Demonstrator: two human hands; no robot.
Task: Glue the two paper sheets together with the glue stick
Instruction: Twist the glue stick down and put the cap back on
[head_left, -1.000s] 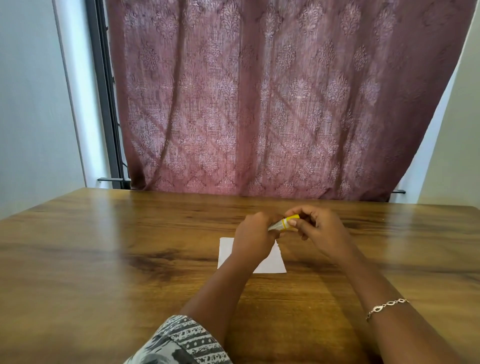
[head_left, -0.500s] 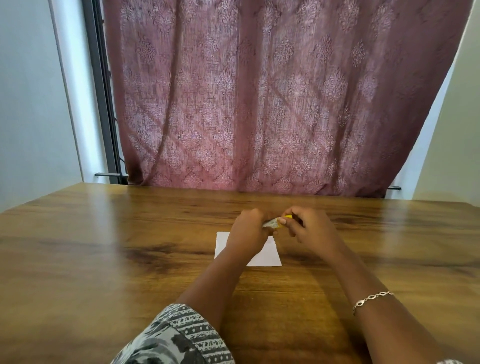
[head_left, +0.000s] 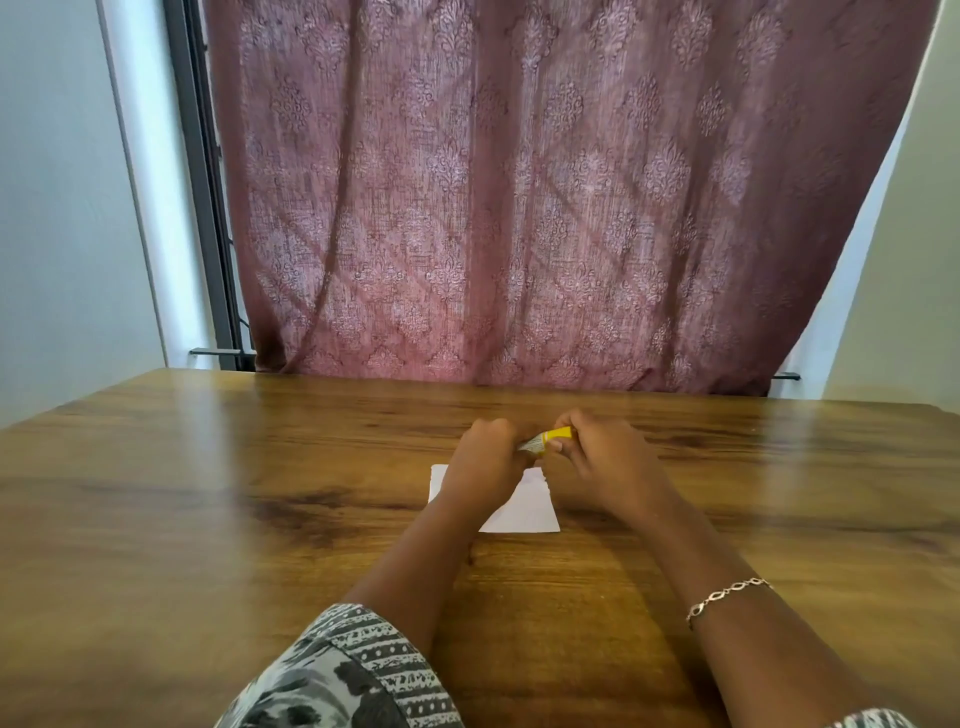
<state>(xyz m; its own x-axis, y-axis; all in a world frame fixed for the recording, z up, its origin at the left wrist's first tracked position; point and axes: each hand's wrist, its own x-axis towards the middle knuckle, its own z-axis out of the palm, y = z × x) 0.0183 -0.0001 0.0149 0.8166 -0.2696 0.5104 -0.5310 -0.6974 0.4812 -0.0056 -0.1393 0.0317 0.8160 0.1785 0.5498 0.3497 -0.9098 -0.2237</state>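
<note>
Writing on glue stick (head_left: 545, 440) unreadable

The glue stick (head_left: 546, 440) was a small tube with a yellow end and a pale labelled body, lying roughly level above the table, most of it hidden. The paper (head_left: 524, 509) lay flat on the table below it, white, partly covered; whether one sheet or two could not be told.
</note>
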